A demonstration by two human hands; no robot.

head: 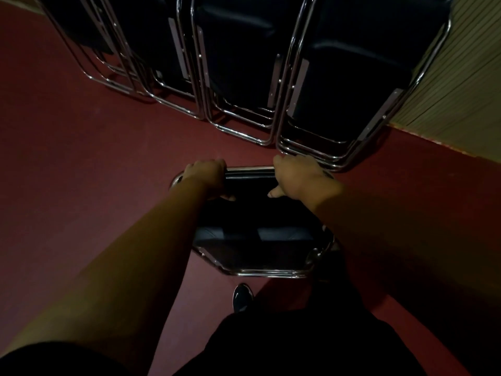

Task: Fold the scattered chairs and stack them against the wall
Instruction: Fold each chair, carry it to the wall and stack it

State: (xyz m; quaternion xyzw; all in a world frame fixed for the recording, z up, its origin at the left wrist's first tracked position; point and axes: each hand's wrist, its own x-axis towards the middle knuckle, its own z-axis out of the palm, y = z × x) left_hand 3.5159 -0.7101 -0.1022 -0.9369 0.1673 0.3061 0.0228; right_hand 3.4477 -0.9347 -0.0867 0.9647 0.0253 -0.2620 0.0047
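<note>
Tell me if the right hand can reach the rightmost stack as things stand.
Probably yes: the stack sits just past the right hand, nothing between. But that hand grips the chair by its top rail and must let go first.

Wears a dark, near-black top, seen only as a short sleeve (40, 359) on the left upper arm. Bare-armed below that, down to the left hand (206, 173) and the right hand (296, 176). Carries a small dark mark (326, 174) on the back of the right hand, too blurred to read. Has on dark legwear (284, 343) and a dark shoe (242, 297) with a glossy toe and a pale streak.
</note>
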